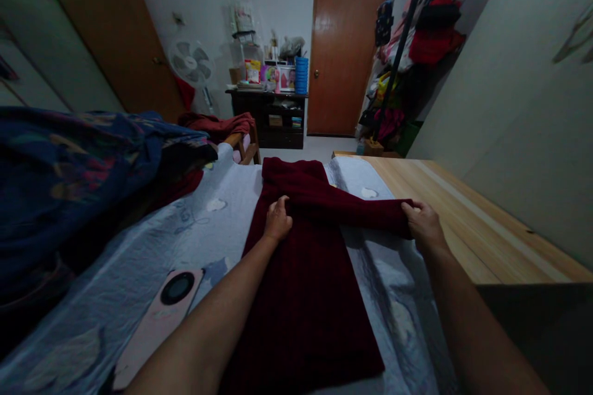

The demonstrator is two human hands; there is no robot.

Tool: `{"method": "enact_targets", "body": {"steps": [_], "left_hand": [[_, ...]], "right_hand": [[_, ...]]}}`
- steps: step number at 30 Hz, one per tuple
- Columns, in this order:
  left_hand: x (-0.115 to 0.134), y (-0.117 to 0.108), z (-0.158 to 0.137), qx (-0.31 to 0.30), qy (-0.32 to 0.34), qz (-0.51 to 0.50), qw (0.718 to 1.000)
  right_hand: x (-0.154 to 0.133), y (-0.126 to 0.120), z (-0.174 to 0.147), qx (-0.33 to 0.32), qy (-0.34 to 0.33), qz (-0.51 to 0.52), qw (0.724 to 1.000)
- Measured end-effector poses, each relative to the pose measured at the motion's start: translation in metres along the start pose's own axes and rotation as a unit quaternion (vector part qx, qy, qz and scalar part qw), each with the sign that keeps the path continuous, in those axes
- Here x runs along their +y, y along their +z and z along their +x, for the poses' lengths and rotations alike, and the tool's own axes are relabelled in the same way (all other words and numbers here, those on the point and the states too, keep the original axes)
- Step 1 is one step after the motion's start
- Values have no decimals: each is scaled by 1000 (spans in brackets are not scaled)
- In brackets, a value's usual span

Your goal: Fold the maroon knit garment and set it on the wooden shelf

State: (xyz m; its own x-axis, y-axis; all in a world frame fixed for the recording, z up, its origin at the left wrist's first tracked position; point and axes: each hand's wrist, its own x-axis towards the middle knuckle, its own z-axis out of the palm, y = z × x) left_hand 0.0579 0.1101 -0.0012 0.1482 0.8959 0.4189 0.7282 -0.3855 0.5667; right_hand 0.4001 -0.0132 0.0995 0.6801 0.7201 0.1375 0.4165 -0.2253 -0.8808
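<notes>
One dark red top point(310, 290) lies on the light blue sheet point(194, 234), in the middle, reaching from near to far. It looks partly done: the body is spread flat, and no sleeve sticks out on the left. One sleeve point(370, 212) goes past the right edge, so that side seems left to do. I cannot tell where the other sleeve is.

The right hand point(425, 222) pinches the sleeve's end. The left hand point(278, 220) is on the top, fingers partly bent; I cannot tell if it grips cloth.

I count two hands, one top, one pink phone point(155, 327) near left, one pile of clothes point(97, 166) far left, and one fan point(191, 63) farther off.
</notes>
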Motion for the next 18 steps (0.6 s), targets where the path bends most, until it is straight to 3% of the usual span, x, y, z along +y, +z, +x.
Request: {"method": "enact_targets", "body": {"steps": [2,5,10,12,15,18], "left_hand": [[0,0,0,6,2,-2,1000],[0,0,-1,15,1,-4,1000],[0,-1,-2,18,13,-8,1000],[0,0,-2,19,19,-9,1000],[0,0,-3,17,26,-1,1000],[-1,1,-5,10,28,15,999]], "right_hand": [[13,-5,-1,-44,-35,-129,990],[21,-16,-6,-96,-75,-291,949],[0,-17,7,-4,-142,-380,914],[-11,-8,20,-12,-151,-389,909],[-17,9,40,-110,-102,-432,889],[-13,23,52,-239,-53,-475,845]]}}
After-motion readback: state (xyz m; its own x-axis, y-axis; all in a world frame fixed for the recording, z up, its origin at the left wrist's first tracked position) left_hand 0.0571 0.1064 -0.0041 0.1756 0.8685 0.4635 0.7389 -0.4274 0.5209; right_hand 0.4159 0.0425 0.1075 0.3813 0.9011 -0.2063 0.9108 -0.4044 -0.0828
